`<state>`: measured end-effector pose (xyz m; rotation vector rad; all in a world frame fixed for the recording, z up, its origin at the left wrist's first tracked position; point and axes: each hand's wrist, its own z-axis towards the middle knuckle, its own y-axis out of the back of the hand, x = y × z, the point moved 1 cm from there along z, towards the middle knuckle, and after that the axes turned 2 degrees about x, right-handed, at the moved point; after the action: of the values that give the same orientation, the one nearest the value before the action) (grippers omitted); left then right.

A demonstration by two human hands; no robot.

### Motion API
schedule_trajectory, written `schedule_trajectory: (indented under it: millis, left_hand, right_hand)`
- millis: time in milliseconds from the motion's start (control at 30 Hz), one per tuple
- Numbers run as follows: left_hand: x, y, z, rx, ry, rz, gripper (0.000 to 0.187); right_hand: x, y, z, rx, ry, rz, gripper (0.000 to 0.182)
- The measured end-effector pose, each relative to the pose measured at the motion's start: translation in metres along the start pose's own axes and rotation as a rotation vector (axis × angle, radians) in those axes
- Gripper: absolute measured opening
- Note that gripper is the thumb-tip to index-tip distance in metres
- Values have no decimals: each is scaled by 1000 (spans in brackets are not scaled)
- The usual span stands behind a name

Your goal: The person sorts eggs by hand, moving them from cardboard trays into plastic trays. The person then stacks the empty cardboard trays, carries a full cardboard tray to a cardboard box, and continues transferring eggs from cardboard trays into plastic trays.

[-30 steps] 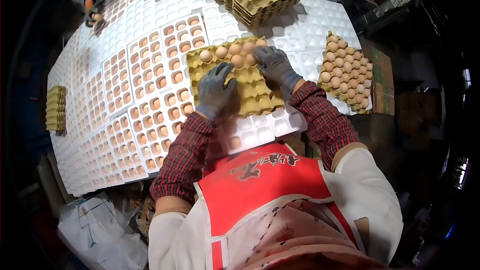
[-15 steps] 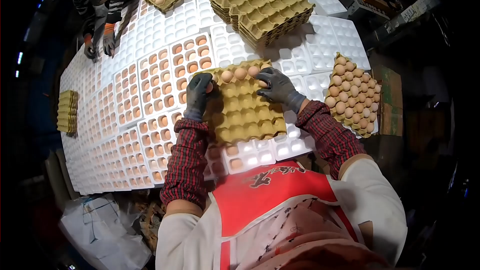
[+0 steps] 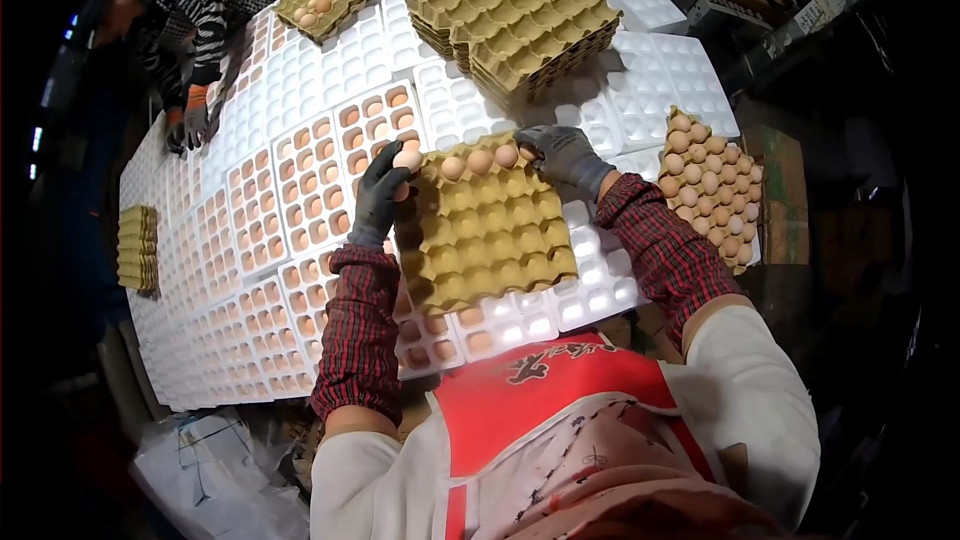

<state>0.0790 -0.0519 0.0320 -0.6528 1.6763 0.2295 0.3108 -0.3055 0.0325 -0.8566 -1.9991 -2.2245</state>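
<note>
My left hand [image 3: 378, 195], in a dark glove, is closed around eggs at the left edge of a brown pulp egg tray [image 3: 490, 240]. One pale egg [image 3: 407, 159] shows at its fingertips and another [image 3: 402, 191] lies lower against the fingers. Three eggs [image 3: 480, 161] sit along the tray's far row; the nearer cups hold none. At the far right corner of this tray is my right hand [image 3: 568, 156], gloved too, with curled fingers; what they hold is hidden. Under the tray are white foam egg trays [image 3: 600, 285].
Foam trays with eggs [image 3: 310, 180] spread to the left. A stack of pulp trays [image 3: 515, 20] stands at the back, with a full egg tray [image 3: 710, 185] at right. Another person [image 3: 195, 30] works at the far left. A small pulp-tray stack [image 3: 137, 245] lies left.
My left hand has moved slightly left, bringing an egg into clear view at its fingertips. My right hand has shifted a little outward to the tray's corner. The other person leans further into view.
</note>
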Motion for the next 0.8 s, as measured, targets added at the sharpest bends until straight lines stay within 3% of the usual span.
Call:
schedule_trajectory:
  millis: [33,133,167,200,267,300,333,400,467,500,533,600,633,667,733,800]
  left_hand:
    - [-15,-11,-8,14,55,-215,36]
    - [-9,-18,18,171,53,472,35]
    - [-8,-31,20,159,-181,878,35]
    - [-4,-48,20,141,-423,1279,35]
    - [7,-77,31,92,-305,1709,32]
    - [-1,-94,33,76,-99,1792,24]
    - [-6,-98,38,76,-71,1854,25]
    - [-1,-103,42,129,5,1972,26]
    - [-4,-102,40,127,-23,1879,26]
    - [-12,-105,39,131,9,1849,25]
    - [-16,-105,38,130,40,1821,25]
    - [-10,-85,37,164,-161,1774,25]
    - [-13,-75,26,112,-342,1658,28]
    - [-46,-91,-2,122,-144,1486,35]
    - [-33,-75,-37,184,-357,1083,42]
    - [-23,-83,-98,425,-271,805,51]
  right_hand:
    - [-7,3,-5,-39,-36,133,54]
    - [-21,3,-19,-179,-364,1403,62]
    - [-16,6,-20,-149,-362,1440,60]
    - [-12,5,-13,-90,-292,1147,58]
    - [6,-4,13,21,-150,566,53]
    - [34,5,22,122,-188,35,40]
    - [40,-15,37,241,-229,-243,34]
    - [60,-22,36,172,-202,-457,28]
    - [49,-37,35,92,-117,-556,24]
    - [51,-24,36,173,-116,-496,26]
    - [40,-22,26,47,-122,-321,28]
    - [27,-4,10,-90,-140,98,34]
    - [33,11,-10,-86,-233,378,38]
    - [38,17,-40,-69,-240,494,40]
    - [48,19,-106,-30,-182,558,45]
    - [81,12,-172,127,-266,780,42]
